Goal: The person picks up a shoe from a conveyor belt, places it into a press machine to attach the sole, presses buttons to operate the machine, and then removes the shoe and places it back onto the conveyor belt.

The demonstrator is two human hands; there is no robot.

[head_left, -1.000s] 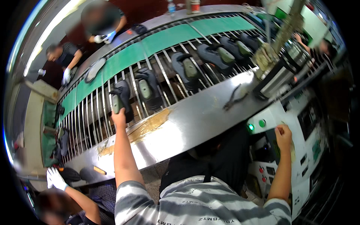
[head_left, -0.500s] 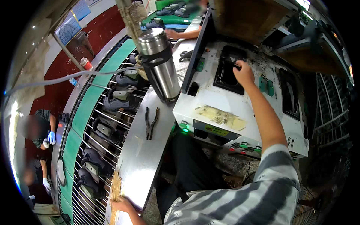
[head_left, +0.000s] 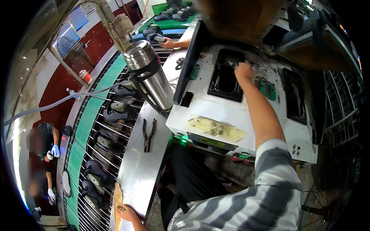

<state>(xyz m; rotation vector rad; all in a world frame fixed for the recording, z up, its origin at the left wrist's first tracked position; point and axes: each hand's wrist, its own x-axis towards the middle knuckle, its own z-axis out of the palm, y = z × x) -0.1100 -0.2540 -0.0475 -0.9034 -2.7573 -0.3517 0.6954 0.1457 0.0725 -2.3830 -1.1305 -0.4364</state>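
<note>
My right hand [head_left: 244,72] is at the right edge of a black recess [head_left: 227,82] in the top of a white machine [head_left: 181,120]. Its fingers are curled together, and what they hold, if anything, is too small to make out. Thin metal parts show inside the recess. Down at the lower left, my left hand [head_left: 130,214] rests with fingers extended on a brown taped strip [head_left: 118,198] along the edge of the steel table [head_left: 135,169]. Pliers [head_left: 147,135] lie on that table, next to a large steel flask [head_left: 154,79] with a black handle.
Several dark shoes [head_left: 110,142] lie on a roller conveyor with a green belt [head_left: 81,142] at left. A co-worker's hand [head_left: 166,43] holds a shoe [head_left: 156,37] beyond the flask. A raised lid [head_left: 239,19] stands over the machine. Two people are at far left.
The view has shifted slightly. My right hand has moved a little to the recess's right edge. Beyond the flask, the co-worker's hand now shows with a shoe. My left hand stays on the table edge.
</note>
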